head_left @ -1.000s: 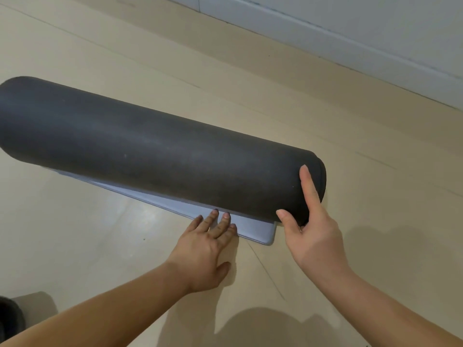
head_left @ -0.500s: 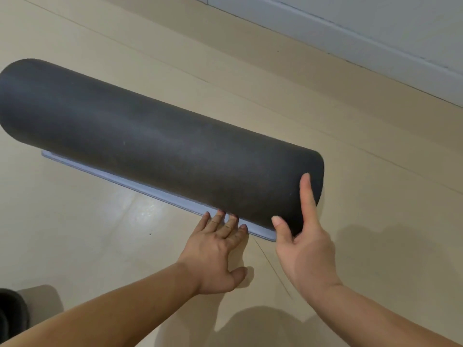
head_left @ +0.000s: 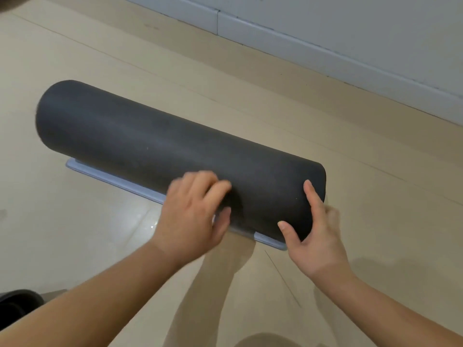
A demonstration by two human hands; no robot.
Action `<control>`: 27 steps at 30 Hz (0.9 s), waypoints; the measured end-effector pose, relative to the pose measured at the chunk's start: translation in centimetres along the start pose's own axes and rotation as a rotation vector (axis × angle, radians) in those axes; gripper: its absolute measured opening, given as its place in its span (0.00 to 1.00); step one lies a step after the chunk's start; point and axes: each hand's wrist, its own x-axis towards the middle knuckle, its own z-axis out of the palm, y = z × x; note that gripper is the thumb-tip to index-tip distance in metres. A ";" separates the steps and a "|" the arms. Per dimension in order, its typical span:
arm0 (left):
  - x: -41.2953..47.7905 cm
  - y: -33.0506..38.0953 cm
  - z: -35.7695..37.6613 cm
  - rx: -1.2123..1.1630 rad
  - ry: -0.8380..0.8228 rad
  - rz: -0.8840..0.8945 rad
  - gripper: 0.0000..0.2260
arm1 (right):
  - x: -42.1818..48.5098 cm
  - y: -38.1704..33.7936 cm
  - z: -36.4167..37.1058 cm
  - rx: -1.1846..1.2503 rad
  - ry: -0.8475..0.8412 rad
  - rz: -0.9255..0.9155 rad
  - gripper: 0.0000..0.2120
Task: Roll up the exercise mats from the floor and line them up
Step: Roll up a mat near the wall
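A thick dark grey exercise mat (head_left: 160, 151) lies rolled into a long cylinder on the floor, running from upper left to lower right. A thin strip of its lilac inner face (head_left: 100, 175) sticks out flat along the near side. My left hand (head_left: 193, 211) is blurred and curls over the roll's near side, thumb under the edge. My right hand (head_left: 313, 229) clasps the roll's right end, thumb on the front, fingers along the end face.
Beige floor tiles (head_left: 325, 121) surround the roll. A white baseboard and wall (head_left: 325, 36) run across the back right. A dark rounded object (head_left: 15, 306) sits at the lower left edge.
My left hand has lifted off the flat lilac strip and come up onto the roll. The roll's left end now shows farther right in view. My right hand stays on the right end.
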 end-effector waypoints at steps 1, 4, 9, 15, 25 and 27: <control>1.0 -1.0 -0.7 0.076 -0.038 -0.060 0.27 | 0.4 -0.2 -0.5 -0.089 0.041 -0.027 0.45; 1.7 -2.8 -0.7 0.151 -0.242 -0.218 0.39 | 2.0 -1.6 -2.2 -0.328 0.052 -0.146 0.45; -0.6 -3.0 0.1 0.118 -0.193 -0.232 0.38 | 5.7 -9.9 -2.9 -0.670 -0.342 -0.493 0.53; -3.7 -5.6 -1.7 -0.093 0.016 -0.240 0.24 | 9.6 -18.0 2.4 -0.884 -0.573 -0.638 0.56; -2.8 -7.7 -3.1 -1.424 0.007 -1.393 0.50 | 8.5 -17.9 5.0 -0.848 -0.512 -0.583 0.63; -2.0 -6.4 -2.2 -1.470 0.064 -1.390 0.49 | 8.2 -17.5 5.1 -0.871 -0.501 -0.560 0.67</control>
